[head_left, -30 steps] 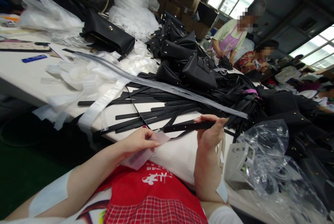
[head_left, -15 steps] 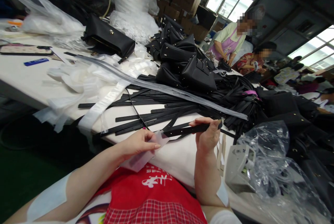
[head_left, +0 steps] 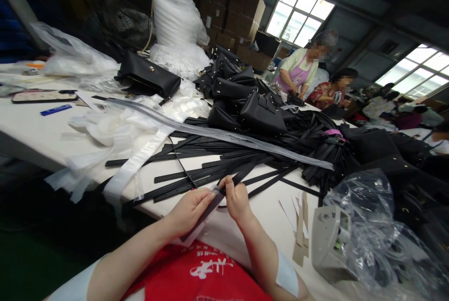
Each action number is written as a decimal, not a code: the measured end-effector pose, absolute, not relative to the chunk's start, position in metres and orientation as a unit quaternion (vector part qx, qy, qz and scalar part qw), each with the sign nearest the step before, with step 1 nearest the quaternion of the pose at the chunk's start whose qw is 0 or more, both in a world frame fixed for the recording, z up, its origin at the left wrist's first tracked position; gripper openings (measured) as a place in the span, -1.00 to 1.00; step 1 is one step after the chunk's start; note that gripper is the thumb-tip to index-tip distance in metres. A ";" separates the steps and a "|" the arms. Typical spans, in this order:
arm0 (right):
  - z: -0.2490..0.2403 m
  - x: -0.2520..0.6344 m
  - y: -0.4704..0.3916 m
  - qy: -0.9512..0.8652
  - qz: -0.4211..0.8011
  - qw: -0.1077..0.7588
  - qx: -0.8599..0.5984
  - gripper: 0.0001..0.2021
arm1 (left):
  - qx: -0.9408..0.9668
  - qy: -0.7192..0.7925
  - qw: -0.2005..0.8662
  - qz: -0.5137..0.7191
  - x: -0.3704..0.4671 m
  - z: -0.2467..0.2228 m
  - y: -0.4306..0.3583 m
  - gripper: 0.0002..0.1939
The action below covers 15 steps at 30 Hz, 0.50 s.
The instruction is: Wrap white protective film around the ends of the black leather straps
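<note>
Close in front of the red apron, my left hand (head_left: 191, 210) pinches a translucent plastic sleeve (head_left: 206, 223) at its upper end. A black strap (head_left: 242, 172) shows dark through the sleeve and continues up past my fingers. My right hand (head_left: 239, 200), just to the right, is closed around that strap near the sleeve's mouth; its fingertips almost meet the left ones. Beyond both hands lie several loose black straps (head_left: 182, 170) with punched holes. Across them stretches a long bundle of clear plastic sleeves (head_left: 224, 135).
Black handbags (head_left: 263, 114) are heaped behind the straps. White plastic strips (head_left: 136, 154) hang over the left table edge. At right stand a grey-white dispenser (head_left: 328, 240) and crumpled clear plastic (head_left: 372, 226), beside flat card strips (head_left: 300, 231). Co-workers (head_left: 298, 69) are at the far side.
My right hand has come left and down along the strap, close to my left hand. More of the strap now lies inside the sleeve. The view has shifted slightly.
</note>
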State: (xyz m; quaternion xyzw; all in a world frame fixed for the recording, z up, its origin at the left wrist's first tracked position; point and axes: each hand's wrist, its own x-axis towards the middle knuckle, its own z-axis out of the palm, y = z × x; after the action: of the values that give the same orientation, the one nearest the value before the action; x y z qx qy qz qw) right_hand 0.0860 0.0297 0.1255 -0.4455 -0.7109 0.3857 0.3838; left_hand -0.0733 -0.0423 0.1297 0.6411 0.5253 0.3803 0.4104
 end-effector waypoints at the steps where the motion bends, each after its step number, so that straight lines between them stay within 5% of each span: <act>1: 0.122 0.086 0.032 -0.710 0.388 0.356 -0.467 -0.46 | 0.642 0.536 0.393 0.382 -0.075 0.130 -0.042 -0.58; 4: 0.115 0.089 0.042 -0.625 0.519 0.300 -0.500 -0.46 | 0.650 0.542 0.375 0.379 -0.079 0.134 -0.043 -0.60; 8: 0.110 0.087 0.048 -0.387 0.792 0.295 -0.369 -0.57 | 0.652 0.519 0.396 0.385 -0.078 0.142 -0.044 -0.62; 15: 0.118 0.079 0.043 -0.309 0.790 0.422 -0.320 -0.77 | 0.570 0.552 0.494 0.356 -0.073 0.134 -0.042 -0.55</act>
State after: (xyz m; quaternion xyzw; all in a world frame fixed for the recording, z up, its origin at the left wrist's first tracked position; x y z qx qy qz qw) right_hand 0.0789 0.0427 0.1178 -0.3197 -0.3086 0.7900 0.4223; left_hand -0.0733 -0.0424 0.1344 0.5696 0.5520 0.3564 0.4938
